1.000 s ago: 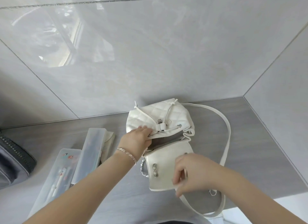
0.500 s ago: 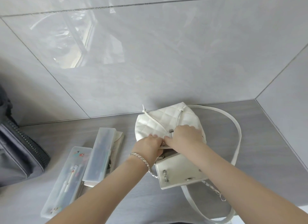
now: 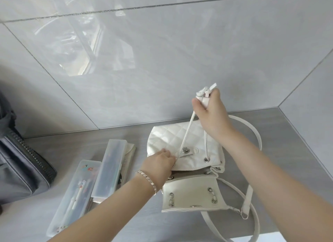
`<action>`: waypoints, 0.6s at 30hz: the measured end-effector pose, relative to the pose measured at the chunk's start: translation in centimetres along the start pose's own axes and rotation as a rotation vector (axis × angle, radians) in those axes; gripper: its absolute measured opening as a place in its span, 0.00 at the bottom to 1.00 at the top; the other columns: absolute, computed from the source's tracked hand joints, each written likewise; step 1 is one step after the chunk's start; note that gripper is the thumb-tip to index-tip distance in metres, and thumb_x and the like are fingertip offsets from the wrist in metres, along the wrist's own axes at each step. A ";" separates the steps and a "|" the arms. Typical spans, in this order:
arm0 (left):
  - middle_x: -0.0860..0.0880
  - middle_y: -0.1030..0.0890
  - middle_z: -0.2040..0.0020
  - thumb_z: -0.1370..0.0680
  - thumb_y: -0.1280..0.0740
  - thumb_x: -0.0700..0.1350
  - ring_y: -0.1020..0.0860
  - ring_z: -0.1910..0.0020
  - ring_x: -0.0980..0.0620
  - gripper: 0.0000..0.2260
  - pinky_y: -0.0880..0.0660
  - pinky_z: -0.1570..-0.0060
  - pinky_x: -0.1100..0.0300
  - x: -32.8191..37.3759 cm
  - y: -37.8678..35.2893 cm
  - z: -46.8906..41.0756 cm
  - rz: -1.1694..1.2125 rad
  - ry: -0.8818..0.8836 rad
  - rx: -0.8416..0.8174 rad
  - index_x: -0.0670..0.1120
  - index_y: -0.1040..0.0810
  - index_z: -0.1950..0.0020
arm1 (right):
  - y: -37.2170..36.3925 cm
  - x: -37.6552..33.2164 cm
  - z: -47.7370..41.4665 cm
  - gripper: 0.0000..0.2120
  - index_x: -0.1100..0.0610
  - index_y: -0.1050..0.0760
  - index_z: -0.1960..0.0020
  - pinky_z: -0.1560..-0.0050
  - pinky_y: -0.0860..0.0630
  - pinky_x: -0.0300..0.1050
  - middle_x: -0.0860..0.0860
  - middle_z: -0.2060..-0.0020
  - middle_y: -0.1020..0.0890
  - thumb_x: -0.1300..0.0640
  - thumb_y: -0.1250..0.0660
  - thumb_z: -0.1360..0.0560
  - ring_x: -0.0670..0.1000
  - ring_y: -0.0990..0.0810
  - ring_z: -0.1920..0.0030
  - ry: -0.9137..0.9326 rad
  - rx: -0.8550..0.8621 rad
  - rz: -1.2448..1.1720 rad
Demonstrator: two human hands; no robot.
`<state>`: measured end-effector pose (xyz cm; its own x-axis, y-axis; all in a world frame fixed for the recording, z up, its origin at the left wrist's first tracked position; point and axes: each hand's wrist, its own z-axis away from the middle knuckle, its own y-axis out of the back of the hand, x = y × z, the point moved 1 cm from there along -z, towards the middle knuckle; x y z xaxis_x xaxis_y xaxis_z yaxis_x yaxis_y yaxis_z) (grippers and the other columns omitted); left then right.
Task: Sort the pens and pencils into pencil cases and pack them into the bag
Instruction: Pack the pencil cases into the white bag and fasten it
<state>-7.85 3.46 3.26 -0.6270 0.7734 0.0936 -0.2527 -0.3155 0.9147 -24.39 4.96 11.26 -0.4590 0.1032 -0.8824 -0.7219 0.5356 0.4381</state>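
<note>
Bag-opening step, we judge: our right hand (image 3: pixel 210 112) pinches the drawstring (image 3: pixel 186 135) ends up high, our left hand (image 3: pixel 158 162) grips the mouth of the white bag (image 3: pixel 171 137) on the counter (image 3: pixel 288 133); next we need it wide for the pencil cases (image 3: pixel 111 166) lying just left.

A dark grey bag (image 3: pixel 21 169) with a heavy black zip along its edge lies at the far left of the grey table (image 3: pixel 81 142), cut off by the frame edge. Behind the table rise 2 walls of large glossy pale-grey tiles (image 3: pixel 180 61), meeting in a corner at the right, with thin dark joints between the tiles. A bright window-like reflection (image 3: pixel 86 61) shows on the back wall's left part.
</note>
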 end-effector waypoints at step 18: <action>0.51 0.32 0.71 0.24 0.38 0.56 0.28 0.62 0.42 0.22 0.36 0.63 0.56 -1.0 3.6 -1.1 0.547 0.280 0.507 0.49 0.43 0.71 | -3.1 6.6 8.9 0.21 0.50 0.19 0.60 0.65 0.24 0.38 0.46 0.66 0.20 0.45 0.24 0.51 0.49 0.20 0.62 0.394 -0.414 0.935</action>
<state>-8.93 0.94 6.07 -0.7441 0.3928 0.5405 0.4686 -0.2698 0.8412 -20.54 11.45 2.57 -0.9962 0.0075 -0.0868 -0.0863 0.0541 0.9948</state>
